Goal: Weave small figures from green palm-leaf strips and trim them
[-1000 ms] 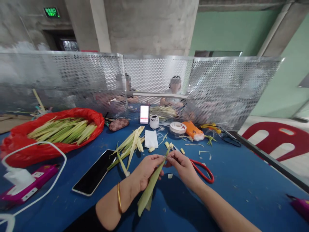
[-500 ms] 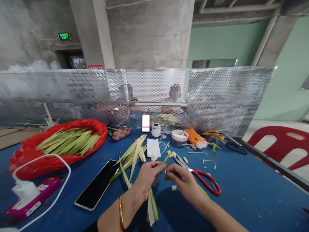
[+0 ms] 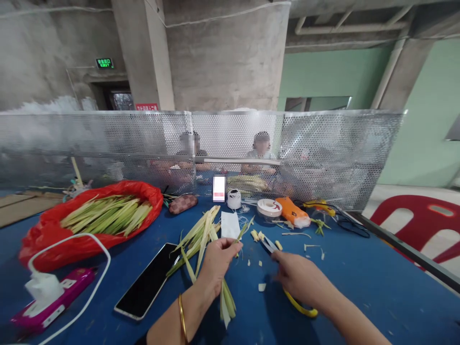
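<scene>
My left hand (image 3: pixel 220 258) is closed, thumb and fingers pinching a bundle of pale green leaf strips, likely corn husk (image 3: pixel 227 299). The strips hang down below the hand, and a thin green tip pokes out above the fingers. My right hand (image 3: pixel 300 275), slightly blurred, is closed over the handle end of the scissors (image 3: pixel 269 244); their blades point away to the upper left and the handles are hidden. Beneath this hand a yellow handle loop (image 3: pixel 304 309) shows. Small yellowish husk pieces (image 3: pixel 256 235) lie by the blade tips.
Loose husk strips (image 3: pixel 201 235) and a black phone (image 3: pixel 147 282) lie left of my hands. Farther left are a red bag (image 3: pixel 151 194) of husks and a purple power strip (image 3: pixel 68 297). White thread (image 3: pixel 234 199), a tape roll (image 3: pixel 269 209) and an orange packet (image 3: pixel 293 211) stand before a perforated screen (image 3: pixel 330 158).
My right hand has left its place beside the left hand and moved right, onto the scissors. My left hand still holds the husk strips. The view has tilted up slightly.
</scene>
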Tool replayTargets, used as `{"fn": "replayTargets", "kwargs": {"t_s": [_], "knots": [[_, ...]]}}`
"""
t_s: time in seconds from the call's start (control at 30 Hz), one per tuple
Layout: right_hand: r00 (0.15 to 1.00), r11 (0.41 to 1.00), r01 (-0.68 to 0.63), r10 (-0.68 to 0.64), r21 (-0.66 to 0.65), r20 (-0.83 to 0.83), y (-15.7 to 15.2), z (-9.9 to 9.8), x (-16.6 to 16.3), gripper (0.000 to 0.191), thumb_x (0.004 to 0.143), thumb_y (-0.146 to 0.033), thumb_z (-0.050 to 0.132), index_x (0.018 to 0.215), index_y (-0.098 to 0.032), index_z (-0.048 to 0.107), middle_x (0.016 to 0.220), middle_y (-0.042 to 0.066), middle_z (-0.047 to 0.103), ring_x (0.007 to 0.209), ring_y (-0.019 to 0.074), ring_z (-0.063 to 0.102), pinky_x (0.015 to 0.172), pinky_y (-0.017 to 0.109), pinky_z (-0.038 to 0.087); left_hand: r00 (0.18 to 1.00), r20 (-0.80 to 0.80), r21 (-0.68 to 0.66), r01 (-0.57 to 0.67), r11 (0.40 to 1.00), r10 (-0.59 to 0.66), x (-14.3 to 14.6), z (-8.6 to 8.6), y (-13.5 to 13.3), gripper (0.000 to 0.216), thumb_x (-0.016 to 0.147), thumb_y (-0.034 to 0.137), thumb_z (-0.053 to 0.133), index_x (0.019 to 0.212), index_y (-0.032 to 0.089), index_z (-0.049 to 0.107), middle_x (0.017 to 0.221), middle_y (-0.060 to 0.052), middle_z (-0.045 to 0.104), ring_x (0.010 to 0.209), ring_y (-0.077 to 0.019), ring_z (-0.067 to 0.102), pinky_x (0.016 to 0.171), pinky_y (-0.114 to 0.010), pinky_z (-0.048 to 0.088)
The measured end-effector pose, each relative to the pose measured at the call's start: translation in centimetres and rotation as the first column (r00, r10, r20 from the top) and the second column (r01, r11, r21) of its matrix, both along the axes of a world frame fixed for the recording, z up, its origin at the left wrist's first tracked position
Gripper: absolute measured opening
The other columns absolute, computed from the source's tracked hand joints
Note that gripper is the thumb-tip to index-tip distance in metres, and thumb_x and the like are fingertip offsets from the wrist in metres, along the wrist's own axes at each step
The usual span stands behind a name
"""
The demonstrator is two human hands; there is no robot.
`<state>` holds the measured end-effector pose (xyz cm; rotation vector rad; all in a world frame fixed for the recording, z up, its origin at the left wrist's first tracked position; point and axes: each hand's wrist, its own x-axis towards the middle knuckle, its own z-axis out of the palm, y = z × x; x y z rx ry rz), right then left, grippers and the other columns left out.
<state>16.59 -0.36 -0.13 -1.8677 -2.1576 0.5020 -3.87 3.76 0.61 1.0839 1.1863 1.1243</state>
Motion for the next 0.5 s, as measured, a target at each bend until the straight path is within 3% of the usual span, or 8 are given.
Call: {"fn": "replayTargets", "kwargs": {"t_s": [0.03, 0.1, 0.27, 0.5], "knots": [[0.98, 0.996, 0.081, -0.087, 0.043, 0.18, 0.1, 0.0, 0.7, 0.034, 0.073, -0.012, 0.055, 0.106, -0.014, 0.061, 0.098, 0.017, 0.067, 0.088, 0.0309, 0.066, 0.067, 0.034, 0.046, 1.0, -0.008, 0.016, -0.006, 1.0, 0.006, -0.1, 0.2, -0.1, 0.022, 0.061, 0.034, 0.074, 0.068, 0.015, 0.064, 0.042, 0.009, 0.037, 0.039, -0.0047, 0.026, 0.042, -0.021, 0.019], [0.927, 0.988, 0.154, -0.144, -0.002, 0.347, 0.3, -0.1, 1.7, 0.04, 0.069, -0.005, 0.053, 0.108, -0.011, 0.06, 0.102, 0.021, 0.065, 0.093, 0.0343, 0.065, 0.069, 0.036, 0.046, 1.0, -0.024, 0.035, -0.008, 0.999, 0.009, -0.2, 0.5, -0.3, 0.02, 0.062, 0.033, 0.073, 0.067, 0.016, 0.064, 0.044, 0.008, 0.039, 0.041, -0.0053, 0.029, 0.043, -0.021, 0.022], [0.915, 0.973, 0.216, -0.175, -0.075, 0.364, 0.2, -0.6, 2.4, 0.054, 0.067, -0.006, 0.056, 0.121, -0.01, 0.053, 0.107, 0.022, 0.062, 0.092, 0.0318, 0.066, 0.067, 0.033, 0.046, 0.998, -0.035, 0.078, -0.043, 0.996, 0.046, -0.4, 0.9, -0.3, 0.02, 0.06, 0.033, 0.075, 0.066, 0.016, 0.066, 0.048, 0.006, 0.046, 0.045, -0.0066, 0.036, 0.045, -0.021, 0.027], [0.905, 0.972, 0.236, -0.216, -0.009, 0.367, 1.3, -2.2, 3.1, 0.034, 0.069, -0.005, 0.049, 0.101, -0.008, 0.06, 0.095, 0.022, 0.068, 0.088, 0.0337, 0.066, 0.067, 0.036, 0.046, 0.997, 0.025, 0.096, -0.082, 0.992, 0.08, -0.8, 0.7, 0.3, 0.018, 0.059, 0.03, 0.074, 0.063, 0.015, 0.065, 0.049, 0.005, 0.047, 0.046, -0.0066, 0.037, 0.046, -0.021, 0.028]]}}
